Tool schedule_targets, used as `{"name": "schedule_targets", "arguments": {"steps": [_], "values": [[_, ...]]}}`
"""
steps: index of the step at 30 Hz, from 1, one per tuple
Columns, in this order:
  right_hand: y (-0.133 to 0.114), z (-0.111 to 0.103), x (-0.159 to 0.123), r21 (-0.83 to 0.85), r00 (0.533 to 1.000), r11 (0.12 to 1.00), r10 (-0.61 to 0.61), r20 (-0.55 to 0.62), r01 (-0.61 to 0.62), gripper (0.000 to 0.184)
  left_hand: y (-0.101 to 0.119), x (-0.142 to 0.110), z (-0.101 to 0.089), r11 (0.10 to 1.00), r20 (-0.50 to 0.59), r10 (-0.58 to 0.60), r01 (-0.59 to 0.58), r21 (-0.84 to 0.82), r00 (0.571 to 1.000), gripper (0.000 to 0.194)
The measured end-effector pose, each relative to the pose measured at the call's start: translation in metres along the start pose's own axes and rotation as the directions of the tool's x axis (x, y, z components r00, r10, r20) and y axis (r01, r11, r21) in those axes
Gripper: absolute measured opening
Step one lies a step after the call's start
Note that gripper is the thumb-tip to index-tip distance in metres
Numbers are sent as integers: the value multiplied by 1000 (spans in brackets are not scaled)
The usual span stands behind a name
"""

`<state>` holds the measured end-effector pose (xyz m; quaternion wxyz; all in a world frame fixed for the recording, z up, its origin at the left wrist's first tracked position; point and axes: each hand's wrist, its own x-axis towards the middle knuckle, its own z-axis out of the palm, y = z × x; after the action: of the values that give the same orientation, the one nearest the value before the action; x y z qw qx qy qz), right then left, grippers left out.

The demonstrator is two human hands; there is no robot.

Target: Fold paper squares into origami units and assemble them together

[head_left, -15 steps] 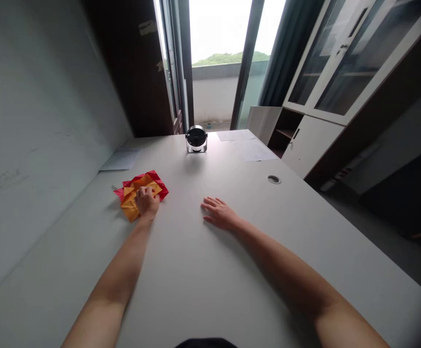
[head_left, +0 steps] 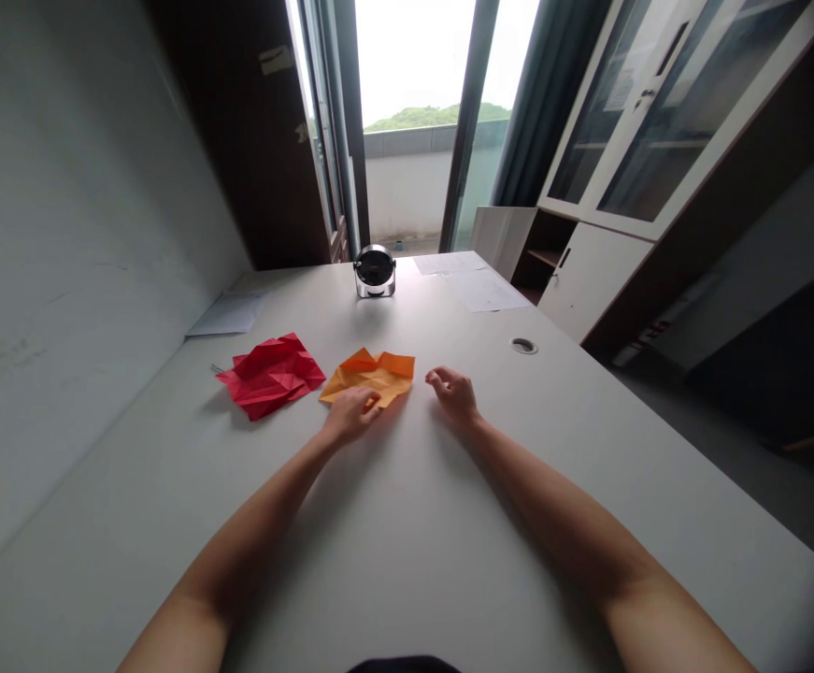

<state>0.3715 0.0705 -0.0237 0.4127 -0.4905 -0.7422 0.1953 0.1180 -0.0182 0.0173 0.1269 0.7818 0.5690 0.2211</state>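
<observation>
Pinched between the fingers of my left hand (head_left: pixel 352 413) is the near edge of a creased orange sheet of paper (head_left: pixel 371 374), in the middle of the white table. Just right of that sheet, my right hand (head_left: pixel 452 393) hovers with curled fingers, thumb and fingertips close together. A small gap separates it from the paper, and I make out nothing in it. A creased red sheet of paper (head_left: pixel 270 376) lies on the left, apart from both hands.
A round dark device on a metal stand (head_left: pixel 375 271) stands at the table's far end. White papers (head_left: pixel 494 292) lie at the far right, another sheet (head_left: pixel 228 313) by the left wall. A cable hole (head_left: pixel 523 346) sits in the white table (head_left: pixel 407 523). Cabinets (head_left: pixel 599 276) line the right.
My left hand has carried the orange paper rightward off the red one, which stays behind. My right hand has lifted, shifted right, and curled its outstretched fingers.
</observation>
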Motion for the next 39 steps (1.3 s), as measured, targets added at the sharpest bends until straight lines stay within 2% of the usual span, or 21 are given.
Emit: {"name": "schedule_targets", "arguments": {"steps": [1, 2, 5, 9, 17, 21, 25, 28, 32, 39], "values": [[-2, 1, -1, -7, 1000, 1000, -15, 9, 15, 39, 5, 0, 3, 995, 75, 72, -66, -81, 995, 29], [-3, 2, -2, -19, 999, 999, -35, 24, 36, 38, 9, 1, 5, 982, 105, 130, -114, -149, 986, 34], [-7, 6, -4, -67, 990, 992, -98, 105, 105, 34, 12, 1, 4, 964, 56, 172, -157, -213, 983, 39], [-8, 9, -4, -118, 968, 980, -133, 215, 161, 25, -2, -1, 3, 991, -17, 93, -95, -97, 995, 32], [-13, 11, -11, -13, 857, 938, -311, 411, 347, 34, -29, 2, 18, 987, -4, 140, -139, 77, 990, 37], [-10, 16, -12, -20, 824, 916, -351, 444, 401, 43, -44, 3, 21, 985, 61, 78, -86, 151, 995, 51], [-6, 19, -11, -159, 854, 913, -273, 443, 375, 69, -52, 1, 18, 985, 72, -3, -10, 174, 997, 73], [-6, 19, -11, -197, 868, 917, -235, 438, 348, 74, -51, -1, 12, 980, 4, -37, 35, 193, 999, 83], [-5, 20, -11, -164, 871, 918, -269, 411, 361, 64, -54, 0, 7, 983, -74, -65, 77, 169, 995, 73], [-1, 22, -9, -114, 901, 932, -295, 318, 345, 25, -66, 1, 9, 998, -132, -53, 57, 31, 990, 36]]}}
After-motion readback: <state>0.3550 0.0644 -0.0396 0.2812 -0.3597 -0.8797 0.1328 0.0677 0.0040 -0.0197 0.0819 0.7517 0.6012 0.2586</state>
